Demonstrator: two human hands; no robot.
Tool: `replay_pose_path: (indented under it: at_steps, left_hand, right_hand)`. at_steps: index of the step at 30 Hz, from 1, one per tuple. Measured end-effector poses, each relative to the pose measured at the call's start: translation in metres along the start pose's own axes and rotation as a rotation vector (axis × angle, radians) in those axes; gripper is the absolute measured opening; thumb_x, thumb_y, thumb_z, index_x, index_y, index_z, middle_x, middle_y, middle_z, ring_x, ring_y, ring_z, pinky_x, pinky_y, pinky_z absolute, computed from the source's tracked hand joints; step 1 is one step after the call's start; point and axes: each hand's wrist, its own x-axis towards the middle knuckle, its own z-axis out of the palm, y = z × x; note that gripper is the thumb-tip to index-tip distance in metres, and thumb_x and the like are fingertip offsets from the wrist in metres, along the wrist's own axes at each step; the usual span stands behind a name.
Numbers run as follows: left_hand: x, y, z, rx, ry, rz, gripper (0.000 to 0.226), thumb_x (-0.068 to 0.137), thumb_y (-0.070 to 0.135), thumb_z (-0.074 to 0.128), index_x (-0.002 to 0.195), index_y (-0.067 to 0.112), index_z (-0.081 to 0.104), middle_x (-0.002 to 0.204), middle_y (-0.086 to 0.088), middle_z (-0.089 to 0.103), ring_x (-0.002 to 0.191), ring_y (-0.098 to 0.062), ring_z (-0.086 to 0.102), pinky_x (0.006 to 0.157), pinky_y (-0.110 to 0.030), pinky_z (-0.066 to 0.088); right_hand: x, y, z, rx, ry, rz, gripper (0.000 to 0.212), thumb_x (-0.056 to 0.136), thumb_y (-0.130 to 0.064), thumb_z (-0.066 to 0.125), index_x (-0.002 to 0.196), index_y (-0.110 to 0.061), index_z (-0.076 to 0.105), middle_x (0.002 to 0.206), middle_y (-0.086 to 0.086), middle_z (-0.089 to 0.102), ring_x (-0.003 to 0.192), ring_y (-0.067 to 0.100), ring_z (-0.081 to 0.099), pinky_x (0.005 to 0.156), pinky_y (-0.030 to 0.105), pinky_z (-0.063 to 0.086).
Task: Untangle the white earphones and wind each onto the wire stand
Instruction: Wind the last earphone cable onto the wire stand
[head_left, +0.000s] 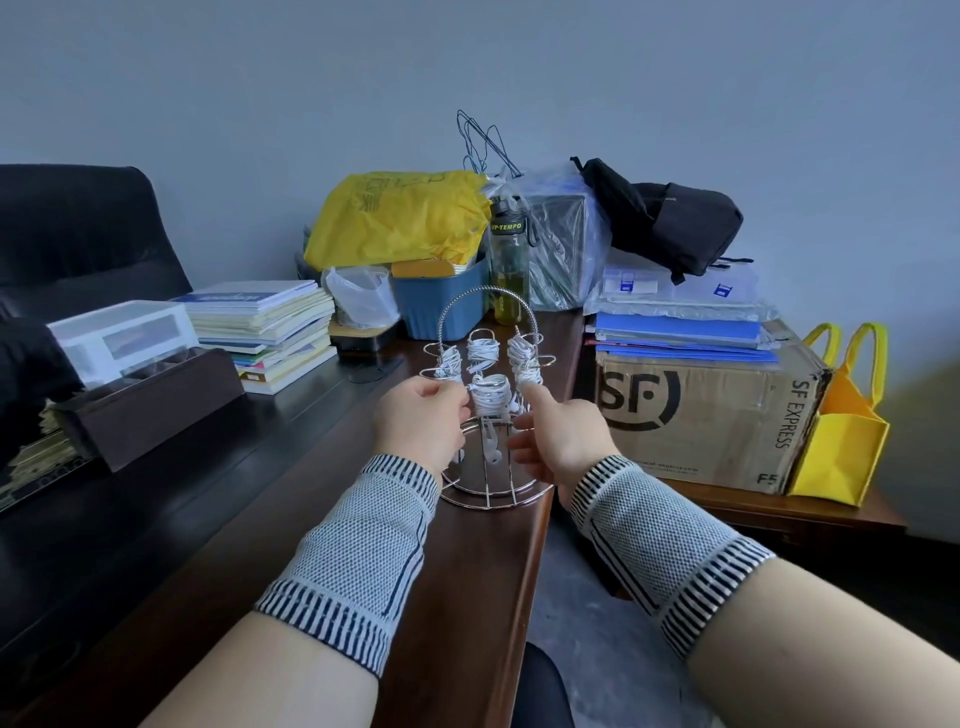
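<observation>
The wire stand (488, 415) sits on the desk (467, 571), hands either side. Books (270, 332) lie left, a cardboard box (706, 415) right

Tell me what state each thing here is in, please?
Wire stand: upright near the desk's edge.
White earphones: wound in bundles on the stand's arms, earbuds hanging loose.
Left hand: fingers curled at the stand's left side.
Right hand: open, beside the front bundle.
Water bottle: upright, capped.
Cardboard box: closed, folders stacked on top.

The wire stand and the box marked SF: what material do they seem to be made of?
Wire stand: apparently chromed or polished metal, thin rods with bright glints. SF box: brown corrugated cardboard, matte, with creased edges and printed black lettering.
</observation>
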Motion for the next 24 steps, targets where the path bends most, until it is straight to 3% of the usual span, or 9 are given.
replay_pose_path:
  at_steps: [4,7,10,18,24]
  left_hand:
    - [0.005,0.003,-0.004,0.052,-0.017,-0.067,0.024,0.091,0.027,0.058,0.078,0.008,0.065,0.088,-0.005,0.072,0.082,-0.019,0.071,0.070,-0.035,0.057]
    - [0.007,0.006,-0.004,0.119,-0.103,-0.158,0.039,0.092,0.043,0.057,0.089,0.005,0.065,0.091,-0.008,0.071,0.081,-0.019,0.071,0.063,-0.030,0.053]
    - [0.006,0.007,-0.002,0.146,-0.151,-0.199,0.048,0.086,0.053,0.063,0.096,0.006,0.066,0.091,-0.006,0.073,0.078,-0.016,0.072,0.068,-0.031,0.054]
    - [0.002,0.005,-0.001,0.022,-0.154,-0.206,0.034,0.084,0.044,0.072,0.095,0.012,0.071,0.086,0.003,0.076,0.082,-0.009,0.071,0.071,-0.027,0.052]
    - [0.001,0.005,0.002,-0.021,-0.120,-0.147,0.022,0.086,0.035,0.073,0.090,0.013,0.071,0.079,0.005,0.076,0.073,-0.005,0.072,0.057,-0.021,0.050]
  right_hand:
    - [0.004,-0.008,0.004,-0.017,0.002,0.045,0.057,0.086,-0.056,0.053,0.082,-0.001,0.065,0.063,0.010,0.065,0.048,0.018,0.053,0.047,0.026,0.042]
    - [0.006,-0.011,0.005,0.001,-0.038,0.086,0.059,0.083,-0.058,0.056,0.086,0.000,0.065,0.067,0.011,0.065,0.047,0.017,0.051,0.047,0.024,0.040]
    - [0.007,-0.013,0.007,0.030,-0.088,0.129,0.060,0.082,-0.057,0.060,0.092,0.002,0.066,0.069,0.011,0.067,0.046,0.016,0.053,0.047,0.023,0.042]
    - [0.006,-0.015,0.006,0.113,-0.136,0.158,0.058,0.082,-0.053,0.065,0.099,0.002,0.062,0.073,0.013,0.068,0.052,0.017,0.059,0.052,0.024,0.047]
    - [0.006,-0.018,0.006,0.145,-0.124,0.138,0.044,0.086,-0.044,0.067,0.088,-0.001,0.060,0.068,0.011,0.065,0.051,0.017,0.058,0.051,0.025,0.049]
